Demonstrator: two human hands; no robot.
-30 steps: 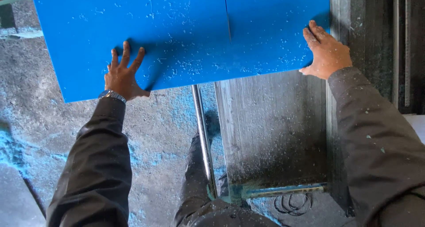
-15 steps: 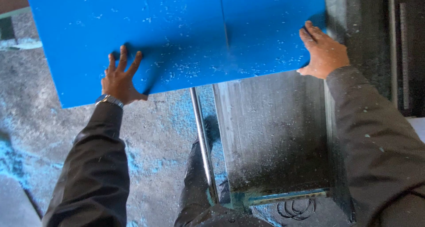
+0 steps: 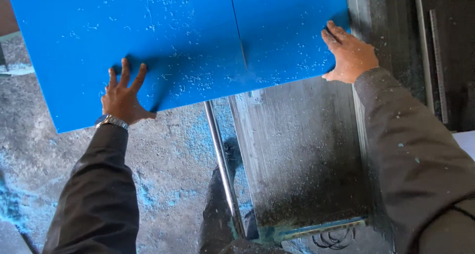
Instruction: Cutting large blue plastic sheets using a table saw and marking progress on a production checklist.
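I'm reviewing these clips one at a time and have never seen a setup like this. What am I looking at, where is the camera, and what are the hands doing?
There is no robot here. The view comes from a camera worn on a person's head, looking down, so the two dark sleeves at the bottom are that person's own arms.

A large blue sheet lies across the top of the picture, partly on a grey metal table and partly overhanging the dusty floor. A thin straight cut line runs down through it. Pale chips are scattered over it, and blue dust lies on the floor.

The left hand, with a wristwatch, presses flat on the sheet's near edge. The right hand rests on its right near corner. Neither grasps anything; both lie open on the sheet. A metal rod runs beside the table.
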